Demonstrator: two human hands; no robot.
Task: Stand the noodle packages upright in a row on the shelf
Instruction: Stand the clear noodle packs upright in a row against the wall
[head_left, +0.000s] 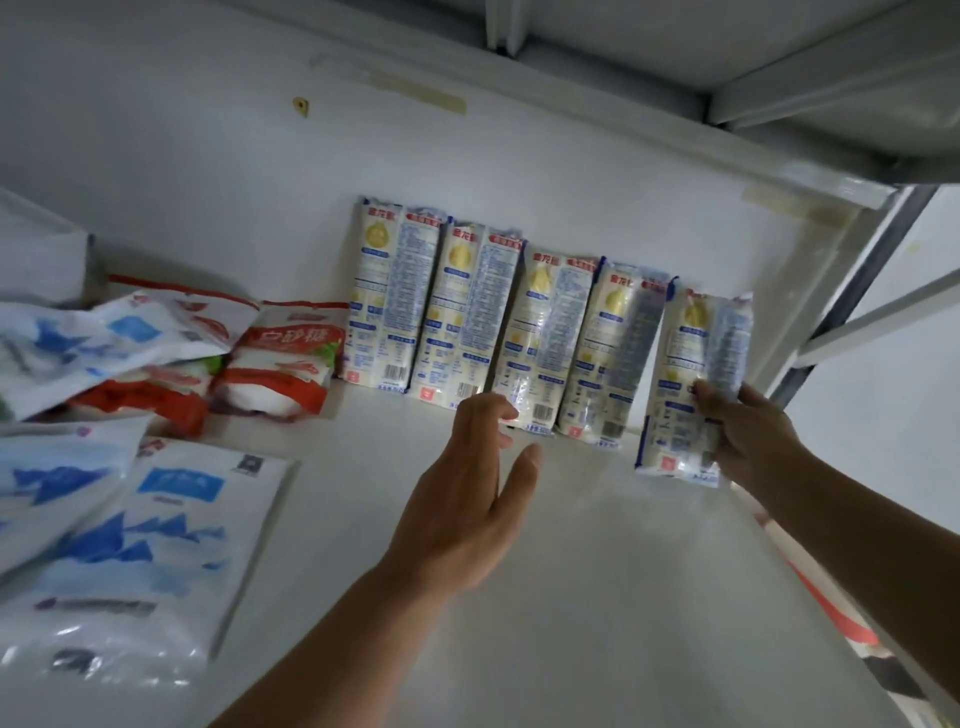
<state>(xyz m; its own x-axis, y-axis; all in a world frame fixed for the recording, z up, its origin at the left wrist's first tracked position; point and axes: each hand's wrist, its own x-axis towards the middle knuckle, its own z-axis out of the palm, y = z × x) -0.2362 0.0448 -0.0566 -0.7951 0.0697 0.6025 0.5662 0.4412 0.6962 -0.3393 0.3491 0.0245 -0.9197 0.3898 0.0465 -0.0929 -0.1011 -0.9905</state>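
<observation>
Four tall clear-plastic noodle packages (470, 312) upright against white shelf (597, 571) back wall, centre frame. Fifth package (685, 384) right of them, clamped in right hand (743, 436) (slightly tilted). Left hand (467, 499) spread, empty.

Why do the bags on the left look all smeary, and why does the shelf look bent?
Head view: the blue-and-white bags at the left edge are blurred; the wide-angle lens bends the shelf and upper rail; light is dim, with glare on the noodle packages; the one held by the right hand is blurry too; left hand is open.
</observation>
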